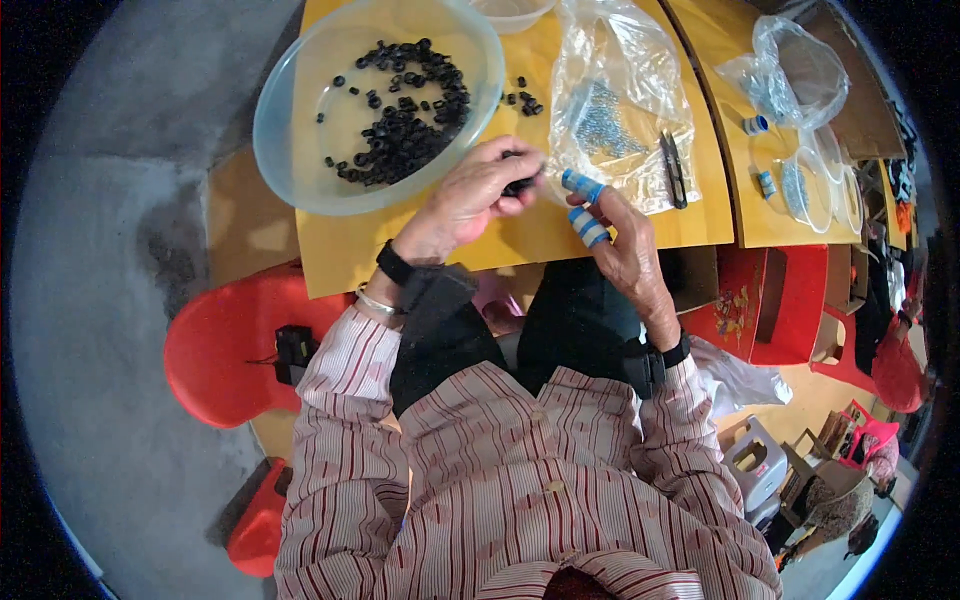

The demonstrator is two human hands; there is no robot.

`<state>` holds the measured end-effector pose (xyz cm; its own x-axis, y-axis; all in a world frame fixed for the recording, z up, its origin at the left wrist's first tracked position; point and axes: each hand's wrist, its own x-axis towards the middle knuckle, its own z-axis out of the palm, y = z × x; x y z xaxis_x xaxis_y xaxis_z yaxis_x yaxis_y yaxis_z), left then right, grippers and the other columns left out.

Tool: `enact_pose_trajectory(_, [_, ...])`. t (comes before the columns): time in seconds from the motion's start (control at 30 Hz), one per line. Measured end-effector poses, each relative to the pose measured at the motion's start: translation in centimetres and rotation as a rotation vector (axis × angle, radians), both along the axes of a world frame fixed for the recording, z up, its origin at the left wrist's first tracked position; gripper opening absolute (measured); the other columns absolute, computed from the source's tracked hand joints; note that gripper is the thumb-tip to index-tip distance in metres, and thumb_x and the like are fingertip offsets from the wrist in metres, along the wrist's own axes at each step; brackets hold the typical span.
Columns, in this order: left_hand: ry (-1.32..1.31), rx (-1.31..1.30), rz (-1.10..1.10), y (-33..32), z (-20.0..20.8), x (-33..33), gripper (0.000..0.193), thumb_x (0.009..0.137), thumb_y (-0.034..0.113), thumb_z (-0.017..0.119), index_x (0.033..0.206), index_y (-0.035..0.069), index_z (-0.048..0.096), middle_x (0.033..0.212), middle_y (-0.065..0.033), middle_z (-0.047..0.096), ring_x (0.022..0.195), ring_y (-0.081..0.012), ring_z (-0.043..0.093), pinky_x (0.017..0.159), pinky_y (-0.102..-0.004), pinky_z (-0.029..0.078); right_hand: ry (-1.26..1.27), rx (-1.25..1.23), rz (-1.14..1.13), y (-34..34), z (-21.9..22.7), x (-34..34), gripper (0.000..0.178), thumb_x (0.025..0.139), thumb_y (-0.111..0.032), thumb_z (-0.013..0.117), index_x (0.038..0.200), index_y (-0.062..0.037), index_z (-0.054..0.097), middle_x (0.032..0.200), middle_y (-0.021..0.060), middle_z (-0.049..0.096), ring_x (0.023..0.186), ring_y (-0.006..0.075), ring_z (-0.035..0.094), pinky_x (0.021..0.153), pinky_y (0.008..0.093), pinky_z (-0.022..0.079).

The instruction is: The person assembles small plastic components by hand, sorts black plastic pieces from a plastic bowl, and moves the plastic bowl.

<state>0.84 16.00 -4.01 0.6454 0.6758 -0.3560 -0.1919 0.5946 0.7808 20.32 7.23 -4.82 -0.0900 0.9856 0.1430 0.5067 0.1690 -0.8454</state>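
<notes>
Over the table's near edge, my left hand (470, 195) is closed around a small black ring-like part (519, 175). My right hand (628, 245) is just to its right, thumb and forefinger wrapped in blue-and-white tape and held apart. Nothing shows clearly between those fingertips. Beyond the left hand stands a large translucent bowl (300, 110) with many small black parts (400, 140) in it, and several more (525, 100) lie beside it. Past my right hand, a clear plastic bag (625, 40) lies under a heap of small silvery metal pieces (605, 125).
Black snips or tweezers (675, 172) rest on the bag's right side. On the adjoining table (740, 95) are clear plastic cups (808, 190), another bag (795, 65) and rolls of blue tape (755, 125). A red stool (225, 350) is at left, red boxes (790, 305) at right.
</notes>
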Motion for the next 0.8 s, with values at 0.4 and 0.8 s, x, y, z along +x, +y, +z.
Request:
enact_pose_trajectory(0.4, [1.138,1.510,0.189,3.2,-4.5,3.4,0.032,0.075,-0.011,0.053,0.104,0.002,0.051,0.091,-0.0187,0.047,0.086,-0.0372,0.050,0.074,-0.0435,0.042,-0.042,0.038,-0.082,-5.0,-1.3,2.9,0.033,0.085,-0.004,0.060,0.118,-0.0043,0.058,0.095,0.0143,0.063,0.087,0.0291,0.064,0.076,0.0334,0.050])
enact_pose_trajectory(0.8, [1.171,1.665,0.083,4.2,-5.6,3.4,0.022,0.085,0.005,0.057,0.106,0.002,0.052,0.097,-0.0201,0.046,0.092,-0.0367,0.048,0.082,-0.0459,0.040,-0.020,0.022,-0.162,-8.1,-2.8,6.8,0.032,0.080,-0.003,0.058,0.111,-0.0040,0.058,0.094,0.0154,0.061,0.088,0.0358,0.060,0.074,0.0400,0.050])
